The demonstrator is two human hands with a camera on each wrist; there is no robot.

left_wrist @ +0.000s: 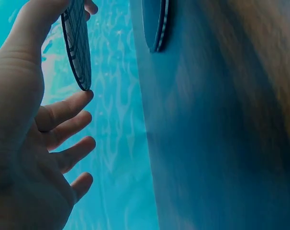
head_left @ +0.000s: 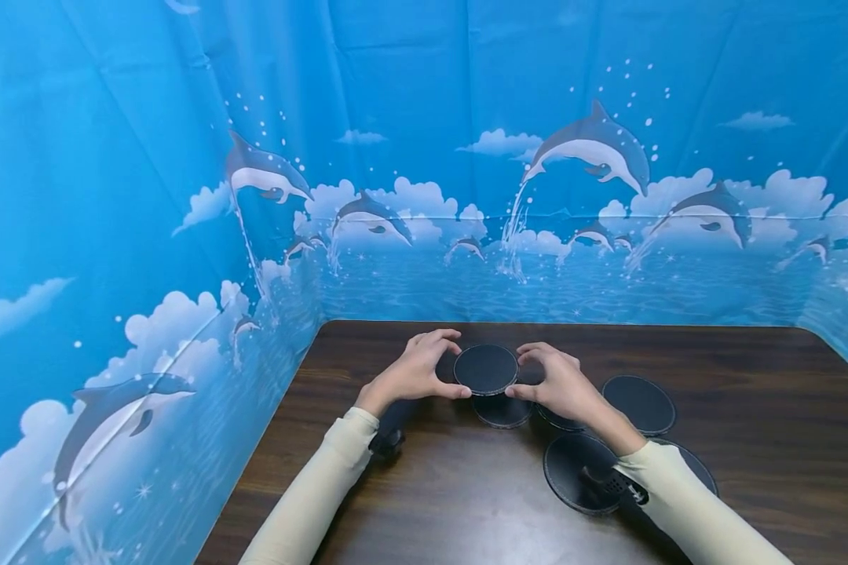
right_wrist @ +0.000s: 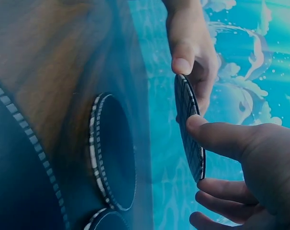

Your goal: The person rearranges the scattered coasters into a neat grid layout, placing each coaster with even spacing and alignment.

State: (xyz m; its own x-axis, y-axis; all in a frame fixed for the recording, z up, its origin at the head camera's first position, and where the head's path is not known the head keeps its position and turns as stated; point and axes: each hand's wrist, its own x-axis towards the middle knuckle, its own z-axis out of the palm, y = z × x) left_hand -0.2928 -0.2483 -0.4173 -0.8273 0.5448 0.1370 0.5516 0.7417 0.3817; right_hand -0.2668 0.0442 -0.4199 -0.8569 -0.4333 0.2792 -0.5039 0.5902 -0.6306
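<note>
A round black coaster (head_left: 486,369) with a stitched rim is held up above the table between both hands. My left hand (head_left: 417,369) pinches its left edge with thumb and index finger; the other fingers spread apart in the left wrist view. On the opposite edge, my right hand (head_left: 554,384) grips with the thumb on one face and a finger at the rim. The coaster's checked underside (right_wrist: 187,120) shows in the right wrist view. Below it lies another black coaster (head_left: 503,414), partly covered from the head view.
More black coasters lie to the right on the dark wooden table (head_left: 424,494): a large one (head_left: 572,471) under the right wrist, one farther back (head_left: 639,404), and one (head_left: 696,467) partly behind the sleeve. A blue dolphin-print cloth (head_left: 424,286) walls the back and sides.
</note>
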